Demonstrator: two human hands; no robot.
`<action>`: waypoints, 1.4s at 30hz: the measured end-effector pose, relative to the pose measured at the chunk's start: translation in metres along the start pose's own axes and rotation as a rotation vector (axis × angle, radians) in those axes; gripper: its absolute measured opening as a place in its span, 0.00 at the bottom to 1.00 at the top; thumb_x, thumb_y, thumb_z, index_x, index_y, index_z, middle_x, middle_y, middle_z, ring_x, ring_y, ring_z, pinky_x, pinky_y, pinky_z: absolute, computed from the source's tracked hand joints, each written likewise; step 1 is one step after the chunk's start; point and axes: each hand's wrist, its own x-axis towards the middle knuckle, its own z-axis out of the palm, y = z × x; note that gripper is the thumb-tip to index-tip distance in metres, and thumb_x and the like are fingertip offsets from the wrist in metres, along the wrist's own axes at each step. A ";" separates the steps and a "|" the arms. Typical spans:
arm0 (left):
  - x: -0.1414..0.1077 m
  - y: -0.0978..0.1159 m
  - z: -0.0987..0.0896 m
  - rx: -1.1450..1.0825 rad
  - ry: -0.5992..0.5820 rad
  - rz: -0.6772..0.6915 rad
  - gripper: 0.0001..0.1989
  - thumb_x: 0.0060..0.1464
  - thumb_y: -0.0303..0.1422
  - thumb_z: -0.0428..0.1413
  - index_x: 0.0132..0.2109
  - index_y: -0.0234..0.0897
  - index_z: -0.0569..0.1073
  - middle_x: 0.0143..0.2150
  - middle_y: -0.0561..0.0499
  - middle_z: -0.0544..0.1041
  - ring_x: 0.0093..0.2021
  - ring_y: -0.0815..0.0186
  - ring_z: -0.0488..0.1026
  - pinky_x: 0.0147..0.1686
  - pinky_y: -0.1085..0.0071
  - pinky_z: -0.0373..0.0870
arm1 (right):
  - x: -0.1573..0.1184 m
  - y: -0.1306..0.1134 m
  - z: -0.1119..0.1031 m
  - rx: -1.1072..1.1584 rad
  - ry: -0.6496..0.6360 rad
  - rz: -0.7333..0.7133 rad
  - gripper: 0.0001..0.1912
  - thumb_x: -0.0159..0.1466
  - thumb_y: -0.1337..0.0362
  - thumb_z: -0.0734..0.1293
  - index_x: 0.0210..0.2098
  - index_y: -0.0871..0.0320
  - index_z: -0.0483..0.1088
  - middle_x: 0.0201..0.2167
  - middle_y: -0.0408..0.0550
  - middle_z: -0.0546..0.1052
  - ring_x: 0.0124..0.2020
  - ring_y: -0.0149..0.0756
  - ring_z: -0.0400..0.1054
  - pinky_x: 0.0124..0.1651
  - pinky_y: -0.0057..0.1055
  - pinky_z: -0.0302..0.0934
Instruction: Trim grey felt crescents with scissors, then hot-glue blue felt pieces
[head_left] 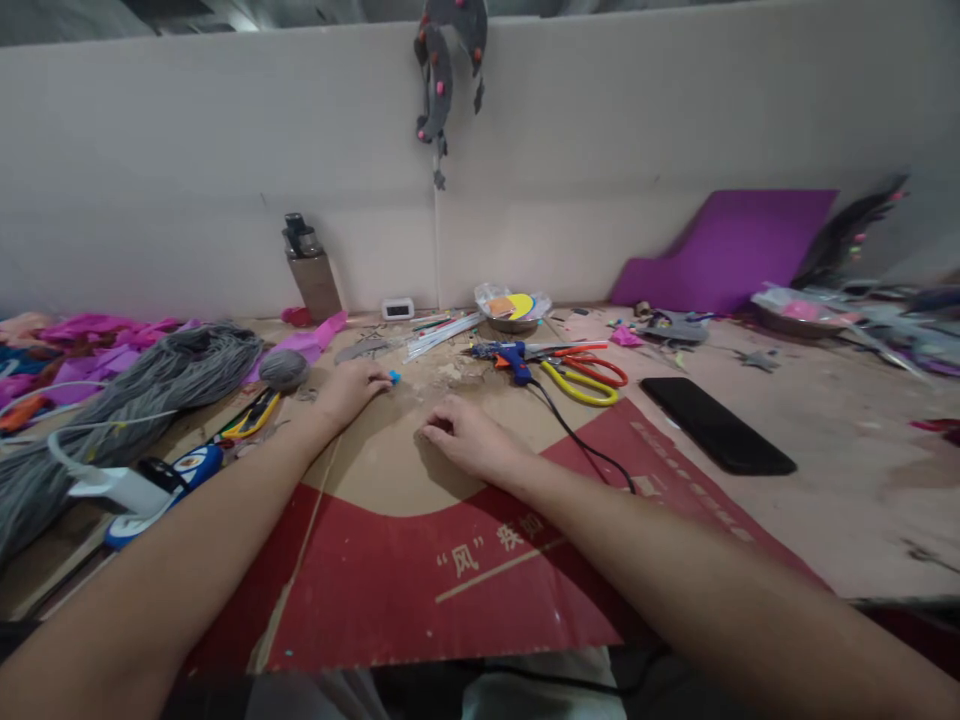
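My left hand (358,388) is over the cardboard sheet (375,480), its fingers pinched together. At its fingertips shows a small bright blue piece (394,377), too small to name by kind. Nearer to me and to the right, my right hand (469,438) rests low over the same cardboard, with thumb and fingers curled together. Whatever may be between those fingers is hidden. A blue hot glue gun (514,362) lies beyond my right hand, its black cord trailing toward me. Beside it are yellow-handled scissors (579,385) and a red-handled tool (604,368).
At left lie grey yarn (169,385), a grey yarn ball (283,370), a yellow cutter (255,415) and a power strip with a white charger (124,490). A black phone (716,425) lies at right. Glue sticks (444,337) and a bowl (514,322) stand near the wall.
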 end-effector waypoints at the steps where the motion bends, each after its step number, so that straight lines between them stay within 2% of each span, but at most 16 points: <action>1: 0.000 0.001 -0.003 -0.032 0.052 -0.057 0.10 0.56 0.35 0.54 0.35 0.39 0.80 0.38 0.46 0.82 0.40 0.59 0.76 0.45 0.64 0.69 | 0.000 -0.001 0.000 0.002 0.001 -0.004 0.07 0.64 0.68 0.64 0.31 0.61 0.74 0.32 0.47 0.74 0.37 0.32 0.65 0.41 0.29 0.57; 6: 0.005 0.014 -0.032 -0.329 0.424 -0.280 0.11 0.53 0.38 0.57 0.37 0.35 0.80 0.38 0.46 0.82 0.37 0.62 0.76 0.41 0.67 0.70 | -0.001 -0.001 -0.001 0.015 -0.006 -0.011 0.07 0.63 0.69 0.65 0.31 0.61 0.74 0.32 0.47 0.74 0.37 0.32 0.66 0.41 0.29 0.57; 8: 0.005 0.021 -0.040 -0.450 0.428 -0.270 0.12 0.52 0.38 0.59 0.39 0.34 0.80 0.38 0.46 0.82 0.38 0.63 0.76 0.42 0.67 0.71 | -0.001 0.000 0.000 0.015 -0.009 -0.015 0.07 0.63 0.68 0.65 0.32 0.61 0.75 0.32 0.48 0.74 0.36 0.33 0.66 0.41 0.29 0.57; 9: 0.004 0.025 -0.041 -0.491 0.389 -0.259 0.12 0.52 0.37 0.59 0.38 0.34 0.80 0.38 0.46 0.82 0.37 0.64 0.76 0.42 0.67 0.71 | -0.001 0.001 0.000 0.015 -0.013 -0.022 0.07 0.63 0.68 0.65 0.32 0.61 0.75 0.32 0.48 0.74 0.36 0.33 0.66 0.41 0.29 0.57; 12: -0.003 0.037 -0.035 -0.531 0.072 -0.242 0.11 0.50 0.37 0.60 0.36 0.35 0.80 0.36 0.46 0.83 0.35 0.64 0.76 0.38 0.68 0.72 | -0.001 0.004 0.002 0.017 -0.019 -0.047 0.08 0.64 0.68 0.65 0.31 0.60 0.76 0.31 0.47 0.74 0.36 0.33 0.66 0.41 0.29 0.57; 14: -0.009 0.042 -0.030 -0.526 -0.099 -0.211 0.10 0.49 0.37 0.60 0.37 0.36 0.81 0.36 0.46 0.83 0.35 0.64 0.77 0.37 0.68 0.72 | -0.001 0.005 0.002 0.011 -0.022 -0.045 0.08 0.64 0.68 0.65 0.32 0.59 0.76 0.31 0.47 0.74 0.36 0.33 0.66 0.41 0.30 0.57; 16: -0.011 0.041 -0.030 -0.508 -0.167 -0.166 0.11 0.50 0.38 0.60 0.39 0.38 0.81 0.38 0.47 0.83 0.36 0.64 0.77 0.38 0.68 0.72 | -0.002 0.005 0.002 0.013 -0.028 -0.031 0.08 0.64 0.67 0.64 0.32 0.59 0.76 0.32 0.47 0.74 0.36 0.34 0.65 0.42 0.31 0.57; 18: -0.012 0.033 -0.040 -0.470 -0.085 -0.184 0.13 0.52 0.39 0.58 0.43 0.38 0.80 0.38 0.47 0.82 0.35 0.65 0.76 0.37 0.69 0.71 | -0.003 0.005 0.001 0.019 -0.036 -0.023 0.08 0.64 0.67 0.64 0.32 0.59 0.76 0.32 0.47 0.73 0.36 0.34 0.65 0.42 0.31 0.57; 21: -0.015 0.008 -0.065 -0.429 0.192 -0.347 0.15 0.54 0.40 0.56 0.41 0.35 0.80 0.34 0.45 0.81 0.30 0.67 0.73 0.30 0.71 0.68 | -0.004 0.005 0.000 0.003 -0.029 -0.030 0.08 0.64 0.68 0.64 0.32 0.59 0.75 0.32 0.47 0.73 0.36 0.34 0.65 0.42 0.30 0.57; 23: -0.019 -0.011 -0.081 -0.294 0.271 -0.421 0.14 0.50 0.40 0.59 0.38 0.34 0.80 0.31 0.46 0.80 0.30 0.66 0.73 0.32 0.71 0.68 | -0.004 0.005 0.000 -0.011 -0.037 -0.020 0.08 0.64 0.67 0.64 0.31 0.59 0.74 0.32 0.47 0.73 0.36 0.34 0.65 0.41 0.30 0.56; 24: -0.022 -0.020 -0.087 -0.237 0.271 -0.423 0.13 0.49 0.40 0.59 0.37 0.35 0.80 0.31 0.47 0.80 0.30 0.65 0.73 0.32 0.70 0.68 | -0.004 0.004 0.000 -0.016 -0.044 -0.009 0.08 0.64 0.67 0.63 0.31 0.59 0.74 0.31 0.47 0.73 0.36 0.34 0.65 0.41 0.30 0.56; 27: -0.029 -0.036 -0.089 -0.088 0.078 -0.389 0.10 0.45 0.37 0.61 0.33 0.36 0.81 0.29 0.49 0.80 0.30 0.64 0.73 0.34 0.70 0.67 | -0.005 0.003 0.000 -0.027 -0.058 0.018 0.09 0.64 0.66 0.63 0.31 0.58 0.74 0.31 0.47 0.73 0.35 0.35 0.65 0.39 0.30 0.56; 31: -0.030 -0.039 -0.072 0.045 -0.273 -0.327 0.07 0.36 0.32 0.64 0.28 0.39 0.79 0.26 0.51 0.79 0.28 0.64 0.72 0.31 0.71 0.65 | -0.005 0.004 0.000 -0.023 -0.048 0.006 0.09 0.64 0.66 0.63 0.30 0.58 0.74 0.32 0.47 0.73 0.35 0.34 0.65 0.40 0.30 0.56; 33: -0.029 -0.038 -0.067 0.112 -0.307 -0.328 0.02 0.38 0.30 0.63 0.23 0.39 0.77 0.22 0.52 0.76 0.25 0.65 0.70 0.29 0.71 0.63 | -0.005 0.004 0.000 -0.019 -0.039 0.002 0.09 0.64 0.66 0.63 0.30 0.58 0.74 0.32 0.47 0.73 0.36 0.35 0.65 0.40 0.31 0.57; 35: -0.027 -0.036 -0.067 0.130 -0.223 -0.343 0.03 0.40 0.29 0.61 0.22 0.39 0.76 0.21 0.52 0.74 0.25 0.65 0.69 0.28 0.70 0.62 | -0.005 0.005 0.000 -0.016 -0.035 -0.002 0.09 0.64 0.66 0.63 0.31 0.58 0.74 0.32 0.48 0.73 0.36 0.35 0.65 0.41 0.31 0.57; 42: -0.026 -0.028 -0.083 0.048 0.083 -0.411 0.05 0.43 0.33 0.61 0.28 0.37 0.80 0.24 0.50 0.76 0.27 0.64 0.69 0.31 0.68 0.63 | -0.005 0.008 0.002 -0.028 -0.039 -0.007 0.09 0.64 0.64 0.63 0.32 0.58 0.75 0.32 0.47 0.73 0.36 0.35 0.66 0.40 0.31 0.57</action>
